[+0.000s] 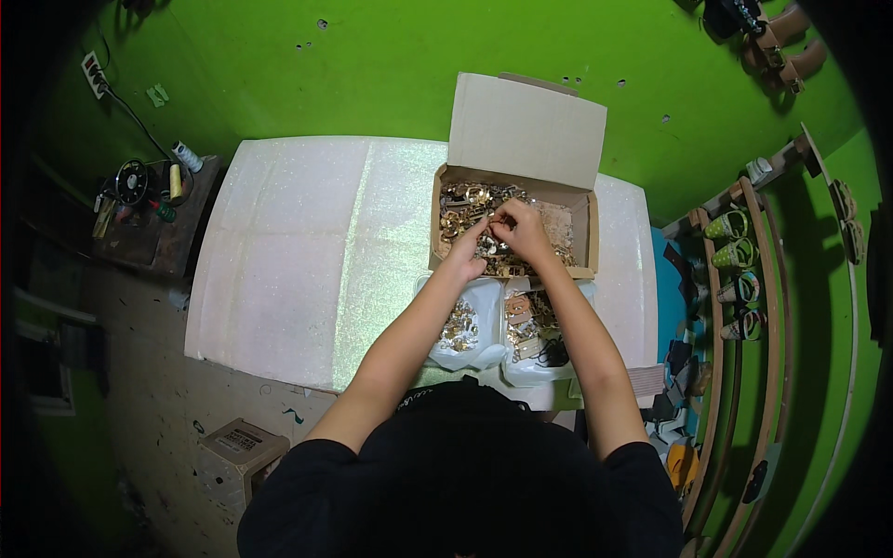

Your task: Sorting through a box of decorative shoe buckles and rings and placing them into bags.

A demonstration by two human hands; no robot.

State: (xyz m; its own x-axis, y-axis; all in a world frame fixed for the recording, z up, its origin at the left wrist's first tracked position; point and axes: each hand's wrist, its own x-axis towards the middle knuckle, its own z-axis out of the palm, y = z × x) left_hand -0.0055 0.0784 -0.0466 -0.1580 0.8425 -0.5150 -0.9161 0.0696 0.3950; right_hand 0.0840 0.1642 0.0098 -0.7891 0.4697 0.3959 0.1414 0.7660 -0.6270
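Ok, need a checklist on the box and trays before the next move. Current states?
1. Box lid up: ok, standing open.
2. Left hand and right hand at the box: ok, both over it, fingers close together.
3. Item at the fingertips identified: cannot tell, too small.
4. Left tray in place: ok, on the table, metal pieces inside.
5. Right tray fully visible: not ok, right forearm covers part.

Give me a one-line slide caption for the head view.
Left hand and right hand meet over an open cardboard box of gold-toned fittings, two plastic-lined containers on its near side.
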